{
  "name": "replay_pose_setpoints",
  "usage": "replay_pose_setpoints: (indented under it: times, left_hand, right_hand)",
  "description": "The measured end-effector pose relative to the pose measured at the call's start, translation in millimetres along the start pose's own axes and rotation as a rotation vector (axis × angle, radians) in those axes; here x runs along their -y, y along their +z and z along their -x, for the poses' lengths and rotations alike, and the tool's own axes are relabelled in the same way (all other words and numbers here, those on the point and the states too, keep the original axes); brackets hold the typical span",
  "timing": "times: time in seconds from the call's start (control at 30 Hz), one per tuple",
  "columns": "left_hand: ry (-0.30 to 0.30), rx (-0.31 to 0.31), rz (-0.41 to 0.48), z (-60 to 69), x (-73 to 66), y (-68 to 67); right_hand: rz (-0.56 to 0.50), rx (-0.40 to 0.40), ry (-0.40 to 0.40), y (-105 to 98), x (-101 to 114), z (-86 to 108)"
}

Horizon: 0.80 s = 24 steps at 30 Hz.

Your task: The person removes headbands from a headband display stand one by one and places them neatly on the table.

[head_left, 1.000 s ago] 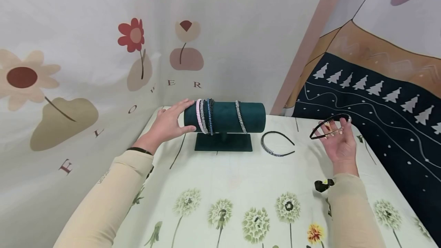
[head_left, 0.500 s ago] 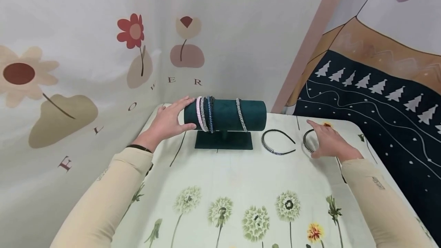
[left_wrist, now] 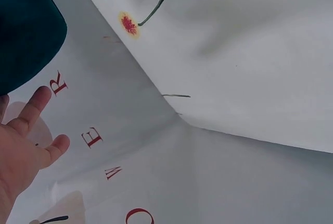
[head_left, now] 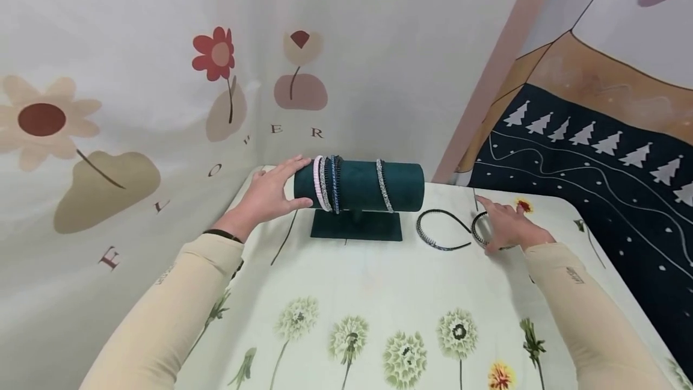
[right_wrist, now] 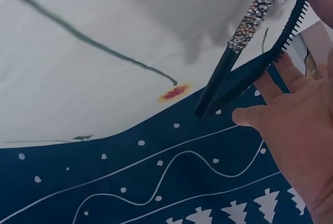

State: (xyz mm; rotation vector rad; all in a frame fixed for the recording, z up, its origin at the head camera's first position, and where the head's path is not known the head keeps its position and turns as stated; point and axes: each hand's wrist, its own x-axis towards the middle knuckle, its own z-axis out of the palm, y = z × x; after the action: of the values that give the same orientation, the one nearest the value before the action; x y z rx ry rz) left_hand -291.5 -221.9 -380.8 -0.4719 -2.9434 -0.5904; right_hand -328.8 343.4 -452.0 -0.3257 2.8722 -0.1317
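One dark green stand (head_left: 357, 185) — four headbands (head_left: 383, 185) around it — and two more headbands off it.

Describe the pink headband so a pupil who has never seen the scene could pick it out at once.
On the white, flower-printed cloth is a dark green, velvety cylinder stand, a person's left hand at its left end. Just right of that hand, slim, arched headbands in several colours sit bunched on it. The pale pink, curved headband is the leftmost, and the only pink one.
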Motion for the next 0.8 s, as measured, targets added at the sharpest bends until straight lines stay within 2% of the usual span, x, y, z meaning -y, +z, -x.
replay_pose_setpoints:
  times: [0.3,0.53,0.8]
  left_hand:
    - [-0.001,-0.002,0.01,0.9,-0.5,0.5]
    - [0.01,-0.007,0.013,-1.7,-3.7,1.9]
    - [-0.018,0.002,0.05,-2.5,-0.6,0.3]
  right_hand:
    - [-0.056,0.051,-0.02,3.7,-1.2,-7.7]
    - [-0.059,0.084,0.016,3.3,-0.7,-3.1]
    - [-0.085,0.084,0.037,5.2,4.7,-4.2]
